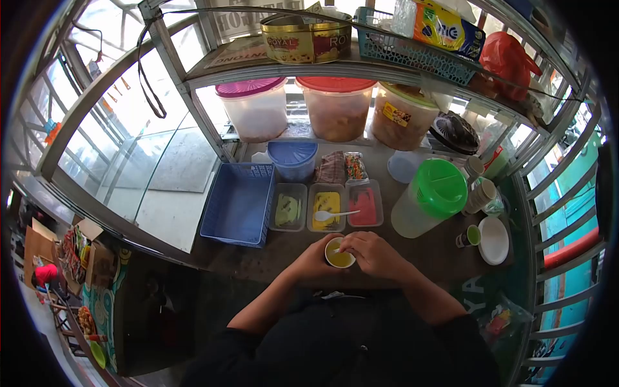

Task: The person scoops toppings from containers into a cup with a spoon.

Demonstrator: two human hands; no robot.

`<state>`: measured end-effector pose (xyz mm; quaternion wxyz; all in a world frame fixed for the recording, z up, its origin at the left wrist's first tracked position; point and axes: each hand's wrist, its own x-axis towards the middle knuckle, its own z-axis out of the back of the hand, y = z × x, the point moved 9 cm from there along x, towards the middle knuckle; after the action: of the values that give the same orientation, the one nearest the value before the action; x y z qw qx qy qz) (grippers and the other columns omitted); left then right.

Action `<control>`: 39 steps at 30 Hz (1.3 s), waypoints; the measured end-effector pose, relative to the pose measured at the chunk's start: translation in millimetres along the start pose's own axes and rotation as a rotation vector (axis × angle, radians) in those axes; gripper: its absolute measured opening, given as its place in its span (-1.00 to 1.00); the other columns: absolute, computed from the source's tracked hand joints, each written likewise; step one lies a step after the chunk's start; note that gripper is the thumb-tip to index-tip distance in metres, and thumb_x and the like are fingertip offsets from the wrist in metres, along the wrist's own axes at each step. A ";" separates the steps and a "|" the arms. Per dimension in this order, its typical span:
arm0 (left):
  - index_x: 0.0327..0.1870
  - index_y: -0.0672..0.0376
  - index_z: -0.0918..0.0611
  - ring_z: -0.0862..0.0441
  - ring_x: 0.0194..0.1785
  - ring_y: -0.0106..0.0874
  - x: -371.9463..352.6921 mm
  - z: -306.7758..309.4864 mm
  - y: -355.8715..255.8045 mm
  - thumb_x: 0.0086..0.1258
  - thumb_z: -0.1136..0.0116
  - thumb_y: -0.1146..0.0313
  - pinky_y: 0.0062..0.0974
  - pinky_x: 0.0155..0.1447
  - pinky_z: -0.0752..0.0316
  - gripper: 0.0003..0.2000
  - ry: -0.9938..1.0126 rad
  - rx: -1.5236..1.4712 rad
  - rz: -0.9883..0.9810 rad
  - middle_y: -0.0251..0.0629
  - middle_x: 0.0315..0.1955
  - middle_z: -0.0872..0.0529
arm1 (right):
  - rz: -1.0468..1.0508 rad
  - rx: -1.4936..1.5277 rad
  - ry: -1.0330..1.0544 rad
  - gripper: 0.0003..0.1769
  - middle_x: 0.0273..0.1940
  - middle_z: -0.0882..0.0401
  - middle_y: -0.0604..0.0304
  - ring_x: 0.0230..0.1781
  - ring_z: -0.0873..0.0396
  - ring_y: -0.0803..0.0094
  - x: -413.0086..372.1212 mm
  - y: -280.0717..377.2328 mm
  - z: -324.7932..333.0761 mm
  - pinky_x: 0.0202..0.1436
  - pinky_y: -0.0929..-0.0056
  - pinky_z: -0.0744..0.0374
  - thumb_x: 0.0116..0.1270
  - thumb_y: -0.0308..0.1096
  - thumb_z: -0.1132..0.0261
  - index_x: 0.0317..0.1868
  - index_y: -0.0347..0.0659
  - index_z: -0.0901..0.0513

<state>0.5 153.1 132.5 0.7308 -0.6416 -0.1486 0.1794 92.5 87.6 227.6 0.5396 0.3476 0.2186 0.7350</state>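
- A small cup [340,254] with yellow stuff in it is held at the near edge of the table [425,250], in the middle.
- The cup is wrapped from the left by the left hand [314,259]; its grip is closed on the cup.
- The right hand [376,253] is laid at the right side of the cup, with its fingertips [347,246] bunched over the rim. It cannot be told if this grip is pinching something or is just curled.
- Just beyond the cup, three small trays are set side by side: a green tray [287,208] on the left, a yellow tray [326,206] in the middle and a red tray [365,205] on the right.
- A white spoon [335,214] is laid across the yellow tray.
- A blue basket [238,203] is seen left of the trays, and a blue tub [292,159] is placed farther back.
- A jug with a green lid [438,188] is stood to the right of the trays.
- A stack of cups [480,195] and a white bowl [494,240] are found farther right.
- Three big jars are lined up at the far side: one with a pink lid [253,108], one with a red lid [338,106] and one with a label [403,117].
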 end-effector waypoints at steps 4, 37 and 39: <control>0.39 0.22 -0.45 -0.65 0.20 -0.43 -3.5 5.2 -0.3 0.09 -0.63 0.29 -0.39 0.28 -0.54 -0.20 0.037 0.034 -0.023 -0.14 0.11 -0.70 | 0.031 -0.091 0.039 -0.78 -0.02 -0.68 0.08 0.05 -0.66 0.05 11.4 11.8 -12.8 0.16 0.13 -0.58 0.29 -0.56 -0.30 -0.05 -0.20 -0.63; 0.32 0.23 -0.49 -0.66 0.23 -0.18 -34.1 58.4 -14.4 -0.01 -0.59 0.33 -0.29 0.30 -0.52 -0.22 -0.135 0.166 -0.100 -0.06 0.11 -0.68 | -0.084 0.027 -0.196 -0.85 -0.16 -0.61 0.01 -0.17 -0.65 0.04 30.3 13.2 -15.1 -0.09 0.19 -0.60 0.50 -0.45 -0.22 0.00 -0.25 -0.64; 0.32 0.23 -0.49 -0.65 0.23 -0.16 -33.3 59.0 -20.9 -0.01 -0.59 0.34 -0.28 0.30 -0.52 -0.22 -0.136 0.192 -0.114 -0.06 0.12 -0.68 | -0.095 0.074 -0.268 -0.88 -0.20 -0.59 0.04 -0.25 -0.61 0.10 26.0 2.7 -16.5 -0.15 0.27 -0.56 0.52 -0.44 -0.20 -0.02 -0.23 -0.63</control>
<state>-54.1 187.9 161.5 0.7861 -0.5455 -0.2164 0.1941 73.9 112.1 225.8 0.5848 0.4515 0.1878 0.6471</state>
